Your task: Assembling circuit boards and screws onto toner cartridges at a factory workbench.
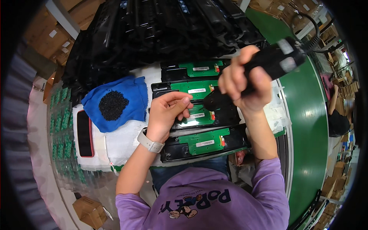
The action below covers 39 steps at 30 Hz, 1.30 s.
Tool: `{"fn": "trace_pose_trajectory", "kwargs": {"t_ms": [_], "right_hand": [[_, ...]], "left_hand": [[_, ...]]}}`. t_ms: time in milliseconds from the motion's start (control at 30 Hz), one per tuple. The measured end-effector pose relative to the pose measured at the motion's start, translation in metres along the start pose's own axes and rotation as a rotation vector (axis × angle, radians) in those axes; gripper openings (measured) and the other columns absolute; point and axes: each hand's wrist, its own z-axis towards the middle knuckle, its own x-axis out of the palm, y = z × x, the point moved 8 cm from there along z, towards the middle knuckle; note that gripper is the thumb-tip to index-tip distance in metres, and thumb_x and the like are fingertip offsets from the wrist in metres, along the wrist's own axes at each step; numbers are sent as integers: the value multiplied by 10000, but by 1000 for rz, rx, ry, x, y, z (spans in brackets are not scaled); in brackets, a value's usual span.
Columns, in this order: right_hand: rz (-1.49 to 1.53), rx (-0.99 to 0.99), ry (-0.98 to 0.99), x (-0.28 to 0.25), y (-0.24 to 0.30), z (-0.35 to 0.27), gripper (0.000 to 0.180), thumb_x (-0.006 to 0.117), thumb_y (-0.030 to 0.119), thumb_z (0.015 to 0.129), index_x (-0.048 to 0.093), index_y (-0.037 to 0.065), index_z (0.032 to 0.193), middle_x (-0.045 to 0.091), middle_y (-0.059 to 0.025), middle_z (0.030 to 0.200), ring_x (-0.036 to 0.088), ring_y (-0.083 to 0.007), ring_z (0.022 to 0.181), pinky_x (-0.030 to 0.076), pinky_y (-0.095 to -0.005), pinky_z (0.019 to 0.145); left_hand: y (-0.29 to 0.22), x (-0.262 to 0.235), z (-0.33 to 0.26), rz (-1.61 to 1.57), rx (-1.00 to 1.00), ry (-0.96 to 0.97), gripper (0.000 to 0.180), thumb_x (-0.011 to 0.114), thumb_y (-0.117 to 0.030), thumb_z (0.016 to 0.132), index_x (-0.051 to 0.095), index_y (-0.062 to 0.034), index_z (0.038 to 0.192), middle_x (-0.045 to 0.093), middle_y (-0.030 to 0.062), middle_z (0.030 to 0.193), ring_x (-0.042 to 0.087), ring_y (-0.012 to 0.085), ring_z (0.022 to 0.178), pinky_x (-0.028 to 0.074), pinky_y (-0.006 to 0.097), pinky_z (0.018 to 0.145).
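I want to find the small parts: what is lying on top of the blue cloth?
On the blue cloth lies a heap of small black pieces. Whether anything lies beneath the cloth cannot be seen; it is covered.

screwdriver (268, 63): matt black plastic | cloth (132, 94): soft blue fabric | circuit boards (203, 142): glossy green

Single head-worn fisheye view, steeply downward and close over the white worktop (126, 142).

Factory assembly line: green conveyor belt (306, 115), circuit boards (203, 141) in black trays, stacked cardboard boxes (50, 34).
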Motion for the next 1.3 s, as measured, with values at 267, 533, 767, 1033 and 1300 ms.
{"fn": "trace_pose_trajectory", "kwargs": {"t_ms": [267,533,767,1033,1300], "right_hand": [[147,-139,-131,-23,28,-4,335,395,363,912,500,79,1055,463,-17,599,433,-131,445,398,-322,524],[123,-139,-82,-17,22,-5,322,398,351,913,475,68,1046,468,-24,601,440,-135,427,415,-319,498],[125,-85,-90,-13,19,-5,307,403,337,911,479,65,1034,465,-27,591,439,-134,422,423,-317,498],[193,-21,-188,-21,16,-5,288,399,324,910,502,71,1002,464,-22,577,423,-133,419,409,-320,492],[139,75,-237,-27,19,-5,220,447,248,877,506,44,933,451,-26,552,407,-127,394,379,-294,442]], "left_hand": [[3,20,-3,40,-81,177,155,604,-61,843,612,50,950,638,110,765,621,137,639,464,206,539],[0,20,-2,21,-17,181,138,624,-39,822,609,40,934,648,126,806,632,149,663,487,216,591],[2,21,-5,74,-59,202,128,611,-25,825,605,43,933,649,139,800,646,174,664,494,226,584],[2,27,-9,81,-92,249,124,594,-5,823,598,54,933,649,147,791,650,198,642,503,240,564],[-2,16,-3,257,-43,127,112,536,-28,855,585,43,928,648,126,782,625,135,625,473,196,565]]}}
